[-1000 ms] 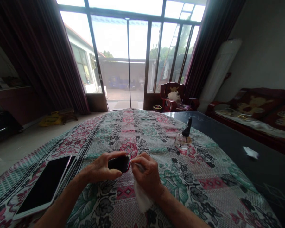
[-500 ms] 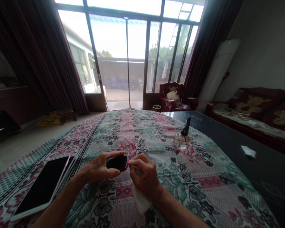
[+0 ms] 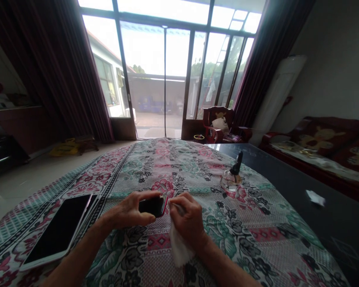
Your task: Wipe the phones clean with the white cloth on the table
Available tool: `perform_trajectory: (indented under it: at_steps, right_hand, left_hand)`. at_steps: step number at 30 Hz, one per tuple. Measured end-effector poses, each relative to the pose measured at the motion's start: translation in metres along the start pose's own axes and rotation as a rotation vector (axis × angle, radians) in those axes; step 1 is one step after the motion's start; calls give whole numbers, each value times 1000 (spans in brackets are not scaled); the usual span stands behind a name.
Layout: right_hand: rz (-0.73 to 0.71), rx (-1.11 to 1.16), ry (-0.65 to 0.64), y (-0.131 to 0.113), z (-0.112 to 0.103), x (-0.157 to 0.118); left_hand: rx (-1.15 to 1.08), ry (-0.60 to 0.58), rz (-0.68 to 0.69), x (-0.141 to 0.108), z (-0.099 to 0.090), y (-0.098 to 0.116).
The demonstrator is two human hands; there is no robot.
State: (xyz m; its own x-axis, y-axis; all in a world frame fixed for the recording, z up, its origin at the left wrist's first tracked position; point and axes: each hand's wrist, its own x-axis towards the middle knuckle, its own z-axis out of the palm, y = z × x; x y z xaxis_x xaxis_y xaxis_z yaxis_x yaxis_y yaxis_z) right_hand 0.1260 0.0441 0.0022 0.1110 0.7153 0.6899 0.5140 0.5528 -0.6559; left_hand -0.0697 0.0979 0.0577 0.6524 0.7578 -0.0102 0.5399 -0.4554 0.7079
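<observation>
My left hand (image 3: 131,209) grips a smartphone (image 3: 152,206) with a dark screen and a red edge, thumb along the near side and fingers along the far side. Close to the phone's right end, my right hand (image 3: 187,215) is closed on a white cloth or tissue (image 3: 179,249), which hangs down below the fingers. Whether the right fingertips touch the red edge I cannot tell. On the left lies a white tablet (image 3: 55,231) with a black screen, on top of another flat item. Beyond my right hand stands a clear glass bottle (image 3: 229,181) with a black top.
A floral tablecloth (image 3: 185,163) covers the table. To the right is a dark glossy tabletop (image 3: 290,179) with a crumpled white paper (image 3: 315,197) on it. A wooden armchair (image 3: 218,123), a sofa (image 3: 320,139) and glass doors (image 3: 155,79) are farther back.
The whole view has shifted slightly. Both hands keep their holds on the phone and the white cloth, and the cloth hangs a little more spread out below my right hand.
</observation>
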Motion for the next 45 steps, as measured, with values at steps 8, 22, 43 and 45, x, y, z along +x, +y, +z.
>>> perform_trajectory:
  at_steps: [8,22,43,45]
  right_hand:
    - [-15,71,-20,-5,4,-4]
    - [47,107,-12,-5,4,-1]
    - [125,123,35,-4,-4,6]
    - [113,139,28,-7,-2,4]
  left_hand:
    - [6,16,19,3,4,-4]
    - [-1,18,-1,0,3,-2]
    - [-37,-8,29,-1,2,8]
    - [-41,9,19,-1,2,6]
